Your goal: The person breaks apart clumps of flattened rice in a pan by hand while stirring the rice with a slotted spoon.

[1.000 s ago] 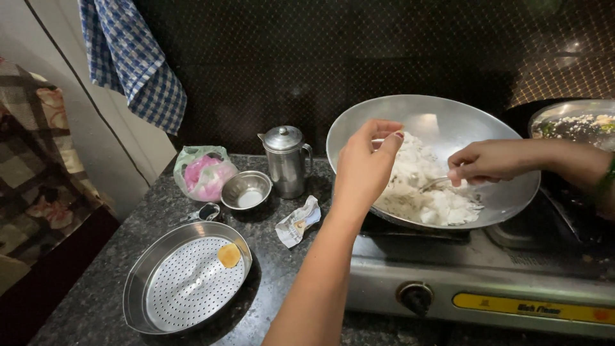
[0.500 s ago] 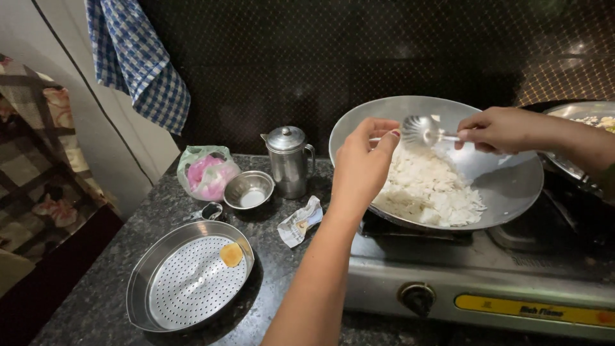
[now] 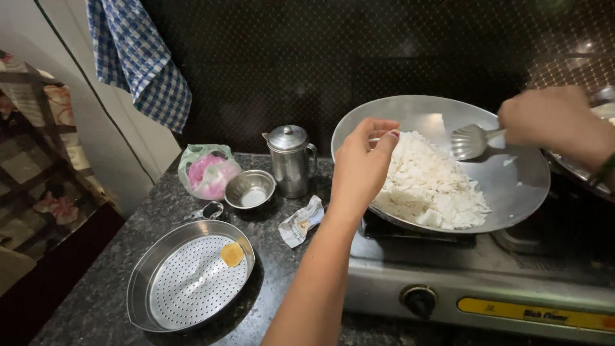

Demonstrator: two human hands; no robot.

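A wide steel pan (image 3: pixel 512 186) sits tilted on a gas stove (image 3: pixel 487 288) and holds a heap of white flattened rice (image 3: pixel 429 186). My left hand (image 3: pixel 362 166) pinches the pan's near left rim with fingers and thumb. My right hand (image 3: pixel 557 122) is over the pan's right side, gripping the handle of a slotted steel spatula (image 3: pixel 471 141) whose blade hangs just above the rice.
On the dark granite counter stand a lidded steel jug (image 3: pixel 289 160), a small steel bowl (image 3: pixel 250 189), a plastic bag (image 3: pixel 206 170), a crumpled wrapper (image 3: pixel 301 221) and a perforated steel tray (image 3: pixel 192 275). A checked cloth (image 3: pixel 138 57) hangs above. Another pan (image 3: pixel 592 160) is at far right.
The spatula has been lifted out of the rice and swung to the right above the pan. My left hand has stayed on the rim.
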